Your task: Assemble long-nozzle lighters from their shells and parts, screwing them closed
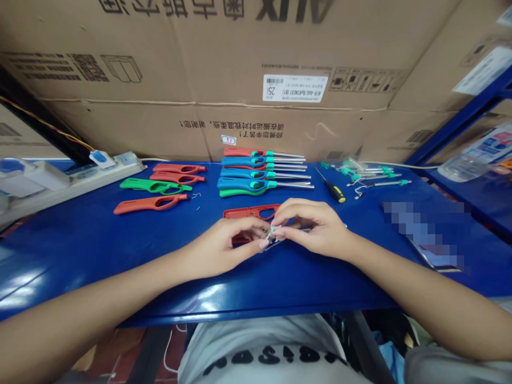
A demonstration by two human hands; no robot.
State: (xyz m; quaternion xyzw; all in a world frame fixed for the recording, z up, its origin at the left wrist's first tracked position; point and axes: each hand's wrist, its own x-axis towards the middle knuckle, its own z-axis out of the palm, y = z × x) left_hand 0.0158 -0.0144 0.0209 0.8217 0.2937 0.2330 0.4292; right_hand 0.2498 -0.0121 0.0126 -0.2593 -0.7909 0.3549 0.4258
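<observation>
Both hands meet over the blue table in front of me. My left hand pinches a small whitish part between thumb and fingers. From the other side, the fingertips of my right hand close on the same part; its exact shape is too small to make out. A thin metal rod shows just below the fingertips. Right behind my hands lies an open red lighter shell, partly covered by my fingers. Assembled lighters with blue, red and green handles and metal tubes are stacked farther back.
Red and green handle shells lie at the left, near a power strip. At the right are a screwdriver, metal tubes with green parts and a blurred phone-like object. Cardboard boxes stand behind; a bottle is far right.
</observation>
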